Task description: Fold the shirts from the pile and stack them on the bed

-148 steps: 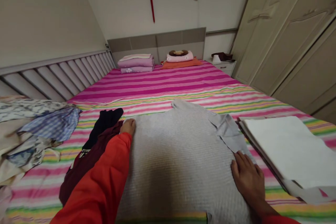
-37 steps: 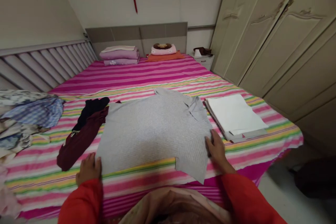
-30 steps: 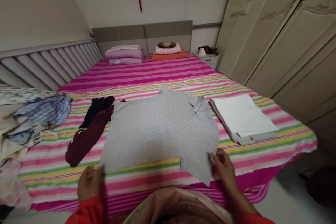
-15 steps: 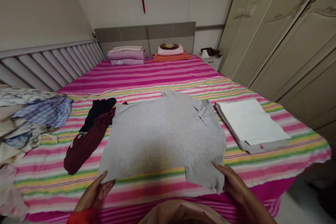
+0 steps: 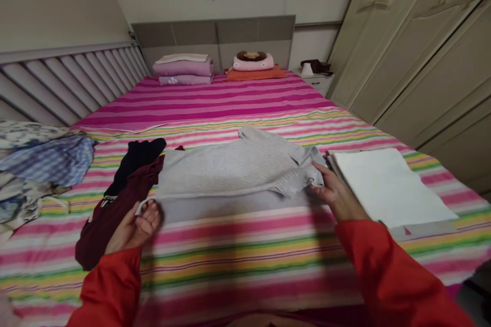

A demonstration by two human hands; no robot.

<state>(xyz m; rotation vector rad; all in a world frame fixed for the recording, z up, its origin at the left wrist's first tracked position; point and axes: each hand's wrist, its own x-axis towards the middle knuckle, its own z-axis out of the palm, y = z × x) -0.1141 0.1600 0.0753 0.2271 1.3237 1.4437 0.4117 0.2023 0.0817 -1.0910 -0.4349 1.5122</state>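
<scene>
A grey knitted sweater [image 5: 233, 166] lies on the striped bed sheet [image 5: 230, 250], its lower half doubled up over the upper half. My left hand [image 5: 136, 225] pinches the sweater's near left corner, palm turned up. My right hand [image 5: 332, 189] grips the folded hem at the right edge, beside the white stack. Both arms wear red sleeves.
A dark maroon and black garment [image 5: 123, 194] lies left of the sweater. Crumpled clothes [image 5: 34, 168] pile at the far left. A folded white and grey stack [image 5: 387, 186] sits at the right. Folded purple bedding [image 5: 184, 69] and a pillow [image 5: 253, 61] rest by the headboard. Wardrobe doors [image 5: 422, 46] stand at the right.
Both hands took the sweater's bottom hem and carried it away from me, folding the lower half up over the chest. The camera moved closer to the bed.
</scene>
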